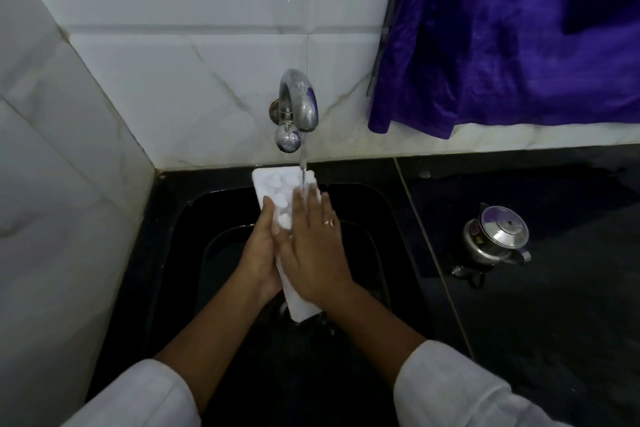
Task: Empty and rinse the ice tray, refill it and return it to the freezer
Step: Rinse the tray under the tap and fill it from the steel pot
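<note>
Two white sleeves (138,392) reach in over a black sink (214,211). The left hand (261,250) grips the left edge of a long white plastic ice tray (273,184), thumb curled over the top. The right hand (313,246), wearing a ring, lies flat on the tray with its fingers straight. The tray is held above the basin, hollows facing up, with its far end under a curved chrome tap (299,100). A thin stream of water (304,163) falls on that end and on the right fingertips. A small steel kettle (495,236) stands on the dark counter (554,305) to the right. Behind are white marbled wall tiles (190,62) and a purple curtain (502,28).
</note>
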### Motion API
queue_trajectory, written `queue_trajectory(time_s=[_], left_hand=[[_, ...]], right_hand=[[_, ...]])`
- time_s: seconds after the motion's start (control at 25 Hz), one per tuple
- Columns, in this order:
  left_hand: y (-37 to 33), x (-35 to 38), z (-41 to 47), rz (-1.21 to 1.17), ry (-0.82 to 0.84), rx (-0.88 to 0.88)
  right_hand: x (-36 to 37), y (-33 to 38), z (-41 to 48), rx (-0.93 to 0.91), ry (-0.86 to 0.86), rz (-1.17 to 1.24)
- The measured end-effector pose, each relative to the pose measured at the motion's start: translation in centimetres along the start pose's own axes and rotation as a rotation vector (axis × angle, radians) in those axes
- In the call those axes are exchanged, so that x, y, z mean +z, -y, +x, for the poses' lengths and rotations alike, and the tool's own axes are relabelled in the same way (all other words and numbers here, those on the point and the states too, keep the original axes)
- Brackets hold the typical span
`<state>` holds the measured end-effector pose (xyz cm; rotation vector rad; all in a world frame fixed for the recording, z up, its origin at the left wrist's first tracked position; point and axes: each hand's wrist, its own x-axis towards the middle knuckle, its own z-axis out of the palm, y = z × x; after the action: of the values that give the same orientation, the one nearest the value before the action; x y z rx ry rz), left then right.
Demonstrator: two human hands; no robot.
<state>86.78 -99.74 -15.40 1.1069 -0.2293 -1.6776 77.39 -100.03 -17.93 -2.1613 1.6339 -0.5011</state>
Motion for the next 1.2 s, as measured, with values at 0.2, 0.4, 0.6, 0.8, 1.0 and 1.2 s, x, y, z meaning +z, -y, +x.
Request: queue_trajectory(time_s=[0.2, 0.4, 0.6, 0.8, 1.0, 1.2], left_hand=[[0.6, 0.0, -1.0, -0.035, -0.005, 0.008], [1.3, 1.2, -2.2, 0.078, 0.046, 0.050], [1.3, 1.1, -2.3, 0.063, 0.019, 0.049], [1.0, 3.4, -2.7, -0.227, 0.034, 0.225], [1.2, 2.2, -2.7, 0.035, -0.021, 0.058], [1.3, 2.4, -3.2, 0.046, -0.002, 0.058]], right_hand=[[-0.3, 0.4, -1.9, -0.075, 0.133, 0.110], [-2.7, -0.3, 4.7, 0.243, 0.045, 0.271], [-2.8, -0.1, 4.1, 0.083, 0.020, 0.136], [-0.6, 2.4, 0.3, -0.075, 0.093, 0.229], [-2.1, 0.2, 7.0, 0.130, 0.037, 0.140], [-2.8, 0.1, 6.5, 0.282, -0.014, 0.263]])
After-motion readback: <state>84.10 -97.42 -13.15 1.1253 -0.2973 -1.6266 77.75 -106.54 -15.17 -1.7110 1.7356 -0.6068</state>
